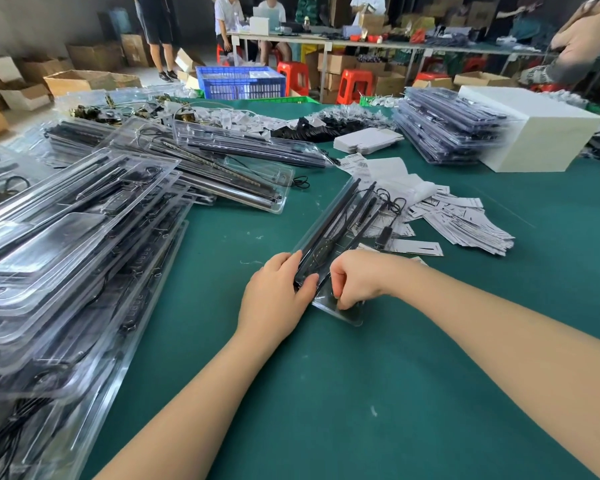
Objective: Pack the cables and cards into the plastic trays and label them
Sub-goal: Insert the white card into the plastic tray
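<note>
left hand (274, 296) clamps the clear tray (329, 251) edge, thumb on top; just beside, right hand (355, 280) fingers curled, pinching its near end.

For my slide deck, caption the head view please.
Both hands, left and right, grip a clear tray of cables on the green table.

Clear plastic tray (340, 233) holding black cables lies on green table (326, 393), mid-table. Left hand (274, 299) grips tray's near left edge; right hand (355, 278), fingers curled, pinches its near end. White paper cards (465, 220) just beside, right.
</note>
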The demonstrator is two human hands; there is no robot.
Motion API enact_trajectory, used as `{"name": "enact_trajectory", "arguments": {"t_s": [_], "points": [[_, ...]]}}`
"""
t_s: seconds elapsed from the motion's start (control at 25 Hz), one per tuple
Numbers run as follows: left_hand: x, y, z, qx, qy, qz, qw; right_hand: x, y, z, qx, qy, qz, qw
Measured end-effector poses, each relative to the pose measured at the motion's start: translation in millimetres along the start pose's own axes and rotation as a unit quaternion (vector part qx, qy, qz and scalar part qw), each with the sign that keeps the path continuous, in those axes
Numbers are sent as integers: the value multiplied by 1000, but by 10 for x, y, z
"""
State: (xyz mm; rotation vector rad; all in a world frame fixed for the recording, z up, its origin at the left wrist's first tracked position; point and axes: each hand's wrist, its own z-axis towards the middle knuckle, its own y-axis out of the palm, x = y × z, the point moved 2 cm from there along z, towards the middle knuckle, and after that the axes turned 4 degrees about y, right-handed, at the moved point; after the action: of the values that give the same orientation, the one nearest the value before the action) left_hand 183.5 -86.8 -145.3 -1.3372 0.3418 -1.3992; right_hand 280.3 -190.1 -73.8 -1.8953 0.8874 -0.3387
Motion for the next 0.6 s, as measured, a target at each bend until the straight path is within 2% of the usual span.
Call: {"name": "enact_trajectory", "arguments": {"t_s": [0.12, 0.16, 0.24, 0.28, 0.36, 0.4, 0.52, 0.56, 0.6], "points": [[-1, 4, -4, 2, -6, -3, 1000, -54, 39, -40, 30, 6, -21, 999], [-4, 3, -6, 2, -10, 10, 1000, -28, 77, -71, 44, -1, 10, 999], [-12, 9, -4, -8, -24, 50, 998, 87, 191, -155, 108, -21, 148, 983], [-18, 13, -6, -15, -30, 54, 998, 173, 264, -217, 174, -19, 240, 955], [-29, 4, -3, -8, -34, 21, 999, 391, 433, -334, 299, 50, 408, 861], [-31, -9, 0, 1, -35, -1, 999, 466, 514, -373, 290, 97, 486, 819], [-42, -38, 5, 9, -28, -40, 999, 511, 614, -364, 127, 126, 702, 690], [-53, -50, -1, 5, -26, -60, 998, 485, 587, -359, 107, 121, 736, 657], [-64, -64, -8, 0, -24, -88, 996, 442, 556, -338, 103, 118, 751, 642]]}}
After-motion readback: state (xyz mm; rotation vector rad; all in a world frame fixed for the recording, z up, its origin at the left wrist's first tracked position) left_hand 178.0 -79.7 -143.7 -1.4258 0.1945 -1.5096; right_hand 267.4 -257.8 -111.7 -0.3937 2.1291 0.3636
